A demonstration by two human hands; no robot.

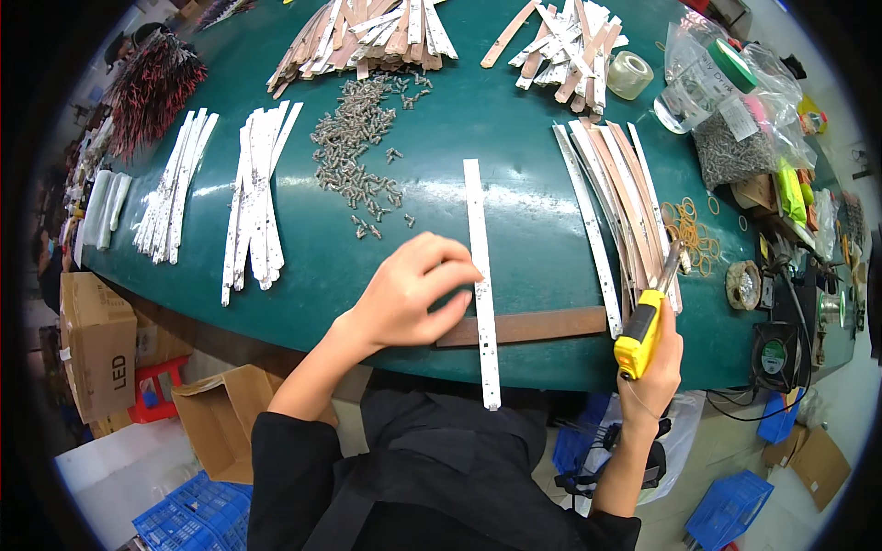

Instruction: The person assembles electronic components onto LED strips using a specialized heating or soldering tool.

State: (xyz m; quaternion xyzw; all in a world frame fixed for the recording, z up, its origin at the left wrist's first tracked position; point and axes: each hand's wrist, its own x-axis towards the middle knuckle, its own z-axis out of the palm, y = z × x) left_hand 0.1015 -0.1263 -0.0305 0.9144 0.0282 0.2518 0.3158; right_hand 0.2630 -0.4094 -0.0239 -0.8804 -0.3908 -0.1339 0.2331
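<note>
A long white LED strip board (483,317) with small dark parts lies upright in front of me, crossing a brown wooden bar (551,326) and reaching past the table's near edge. My left hand (413,289) is at the strip's left side, fingers curled, with index fingertip and thumb close together at its edge. Whether they pinch a small part is too small to tell. In my right hand (654,367) is a yellow-and-black-handled tool (643,331) with a metal shaft. It points up and away, beside a bundle of white and tan strips (614,193).
Small metal screw-like parts (354,138) are heaped beyond my left hand. White strips (254,202) lie left; strip piles (367,37) sit far back. Rubber bands (694,234), a tape roll (630,73), a bag of small parts (732,147) and a black fan (774,354) are right.
</note>
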